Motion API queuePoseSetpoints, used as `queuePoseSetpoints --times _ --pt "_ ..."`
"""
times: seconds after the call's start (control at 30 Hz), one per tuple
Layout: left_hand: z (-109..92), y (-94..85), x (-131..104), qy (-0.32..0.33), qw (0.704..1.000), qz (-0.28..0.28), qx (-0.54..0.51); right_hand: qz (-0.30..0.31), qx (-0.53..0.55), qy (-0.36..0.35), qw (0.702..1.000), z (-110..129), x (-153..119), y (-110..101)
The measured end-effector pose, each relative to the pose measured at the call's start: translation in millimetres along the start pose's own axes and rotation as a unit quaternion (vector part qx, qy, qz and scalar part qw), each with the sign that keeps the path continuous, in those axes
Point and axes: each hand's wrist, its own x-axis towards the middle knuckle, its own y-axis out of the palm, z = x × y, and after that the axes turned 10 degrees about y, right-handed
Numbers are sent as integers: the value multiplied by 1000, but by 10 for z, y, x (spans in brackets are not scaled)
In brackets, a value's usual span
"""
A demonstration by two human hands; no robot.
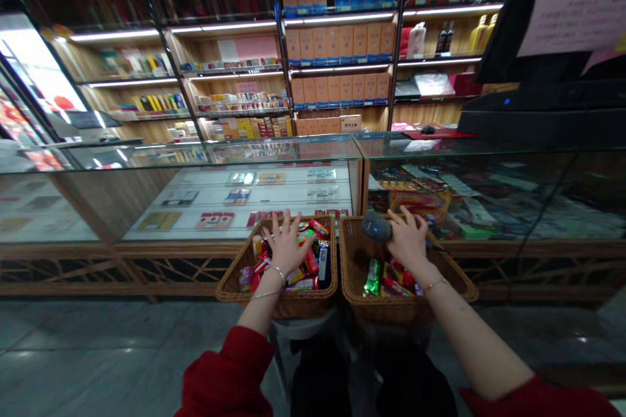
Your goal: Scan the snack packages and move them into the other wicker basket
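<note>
Red cloth sleeves (229,371) foremost: over paired brown woven baskets (303,305) of bright-wrapped snacks (312,262), splayed left hand (287,247) is gripping nothing and right hand (408,241) is grasping a grey handheld scanner (376,229), best aimed squarely at labels (373,269).

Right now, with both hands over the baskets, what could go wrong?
The scanner at the right hand sits above the right basket; if the grip is loose, which I can't tell, it might drop onto the packets there.

The left hand spreads over crowded packets, so a sweep could push some over the rim of the left basket.

The baskets stand close together, so a packet could slip between them.
</note>
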Motion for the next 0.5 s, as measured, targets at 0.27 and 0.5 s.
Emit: queuePoseSetpoints --times 0.27,0.5 --pt "-389 134 184 54 998 12 -16 -2 11 29 1000 -218 58 -37" --pt "-826 339 367 116 992 44 -38 13 -19 57 998 -542 78 -24"
